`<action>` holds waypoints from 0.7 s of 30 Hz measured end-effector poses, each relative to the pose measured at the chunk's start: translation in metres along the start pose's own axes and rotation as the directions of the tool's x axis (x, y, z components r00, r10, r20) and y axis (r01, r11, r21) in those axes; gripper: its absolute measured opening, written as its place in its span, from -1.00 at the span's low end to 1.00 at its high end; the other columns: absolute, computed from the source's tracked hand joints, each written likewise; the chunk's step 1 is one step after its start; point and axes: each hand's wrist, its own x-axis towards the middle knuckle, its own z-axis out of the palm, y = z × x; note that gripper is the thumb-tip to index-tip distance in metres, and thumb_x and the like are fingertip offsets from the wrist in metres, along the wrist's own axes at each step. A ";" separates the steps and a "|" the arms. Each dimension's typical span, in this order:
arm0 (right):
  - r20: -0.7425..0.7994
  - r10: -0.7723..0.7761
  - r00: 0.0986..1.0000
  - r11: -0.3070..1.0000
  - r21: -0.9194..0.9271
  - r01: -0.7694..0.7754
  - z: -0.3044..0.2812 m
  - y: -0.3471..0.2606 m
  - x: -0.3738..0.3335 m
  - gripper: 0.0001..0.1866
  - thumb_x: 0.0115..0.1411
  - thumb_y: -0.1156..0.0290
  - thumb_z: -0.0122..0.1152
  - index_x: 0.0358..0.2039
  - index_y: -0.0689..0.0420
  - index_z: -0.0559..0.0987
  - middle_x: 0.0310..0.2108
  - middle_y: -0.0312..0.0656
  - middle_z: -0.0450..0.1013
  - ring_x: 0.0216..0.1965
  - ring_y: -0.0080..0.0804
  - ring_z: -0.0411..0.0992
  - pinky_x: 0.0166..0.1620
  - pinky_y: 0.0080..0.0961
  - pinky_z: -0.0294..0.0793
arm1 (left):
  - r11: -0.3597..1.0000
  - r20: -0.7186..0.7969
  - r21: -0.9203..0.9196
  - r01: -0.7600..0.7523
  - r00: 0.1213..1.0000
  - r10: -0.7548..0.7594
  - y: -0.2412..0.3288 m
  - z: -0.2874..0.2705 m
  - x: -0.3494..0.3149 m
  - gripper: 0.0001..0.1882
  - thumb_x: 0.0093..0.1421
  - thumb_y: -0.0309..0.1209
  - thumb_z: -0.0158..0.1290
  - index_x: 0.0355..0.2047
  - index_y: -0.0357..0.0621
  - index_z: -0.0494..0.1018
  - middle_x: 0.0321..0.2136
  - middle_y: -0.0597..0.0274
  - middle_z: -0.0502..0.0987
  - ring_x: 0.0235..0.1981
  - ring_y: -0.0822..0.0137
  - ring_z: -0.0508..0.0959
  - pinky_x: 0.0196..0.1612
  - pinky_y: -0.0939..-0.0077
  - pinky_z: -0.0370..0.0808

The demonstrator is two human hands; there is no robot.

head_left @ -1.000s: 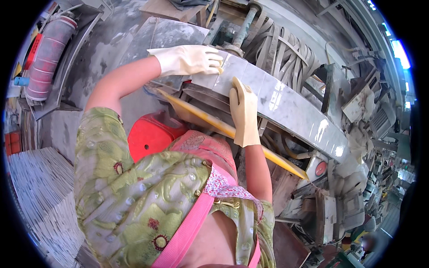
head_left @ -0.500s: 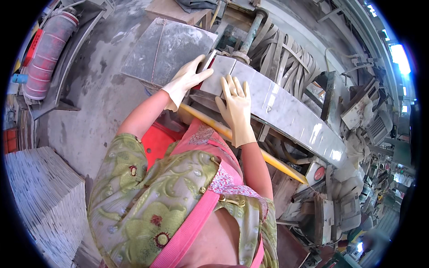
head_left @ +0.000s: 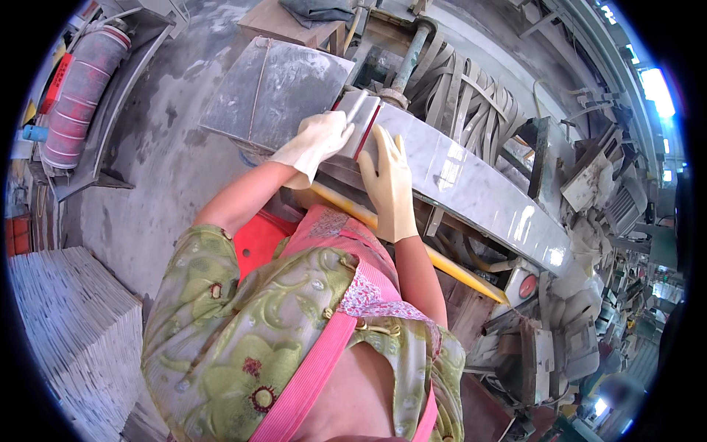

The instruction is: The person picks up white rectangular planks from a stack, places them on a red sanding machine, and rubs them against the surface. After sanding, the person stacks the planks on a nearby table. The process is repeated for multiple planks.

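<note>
Both my hands wear cream rubber gloves. My left hand (head_left: 317, 141) is closed, fingers curled round the near left side of a silver-grey bar with a raised ridge and a red edge (head_left: 359, 121). That bar lies across the left end of a row of polished grey-white marble pieces (head_left: 471, 173). Just right of the red edge, my right hand (head_left: 389, 180) rests on the near side of the marble, its fingers stretched and slightly apart. Part of the bar is hidden behind my left fingers.
A dusty grey slab-topped stand (head_left: 276, 92) adjoins the left end. A yellow rail (head_left: 464, 272) runs along my side of the machine, with a red button (head_left: 526, 286) at its right. Looped belts (head_left: 468, 99) hang behind. Stacked thin slabs (head_left: 77, 324) stand lower left.
The silver bar with the red edge has moved right onto the marble's end. My left hand has shifted slightly down and its fingers curled; my right hand has stayed nearly in place.
</note>
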 end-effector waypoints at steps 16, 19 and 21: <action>-0.033 0.094 0.995 0.985 0.147 -0.088 0.000 -0.006 0.003 -0.51 0.31 0.35 0.17 0.21 0.30 0.49 0.06 0.21 0.52 0.22 0.28 0.39 0.28 -0.09 0.35 | 0.878 0.115 -0.414 0.240 0.971 -0.211 -0.030 -0.007 0.009 -0.41 0.16 0.01 0.09 -0.08 -0.33 0.52 -0.12 -0.27 0.61 -0.04 -0.21 0.61 0.01 0.11 0.51; -0.027 0.023 0.999 0.988 -0.153 -0.027 0.021 -0.008 0.006 -0.36 0.27 0.18 0.26 0.27 0.26 0.45 0.22 0.16 0.42 0.32 0.26 0.29 0.41 0.02 0.18 | 0.891 0.098 -0.441 0.109 0.992 -0.074 -0.069 0.006 0.031 -0.44 0.17 -0.05 0.06 -0.11 -0.39 0.51 -0.15 -0.33 0.59 -0.07 -0.24 0.60 0.01 0.08 0.50; 0.035 -0.003 0.999 0.913 -0.407 0.017 0.038 -0.005 0.011 -0.25 0.24 0.04 0.29 0.32 0.22 0.41 0.34 0.11 0.31 0.39 0.22 0.19 0.47 0.08 0.03 | 0.814 0.065 -0.581 -0.012 0.996 0.061 -0.089 0.021 0.037 -0.45 0.18 -0.06 0.05 -0.13 -0.40 0.52 -0.13 -0.37 0.58 -0.04 -0.25 0.60 0.04 0.05 0.49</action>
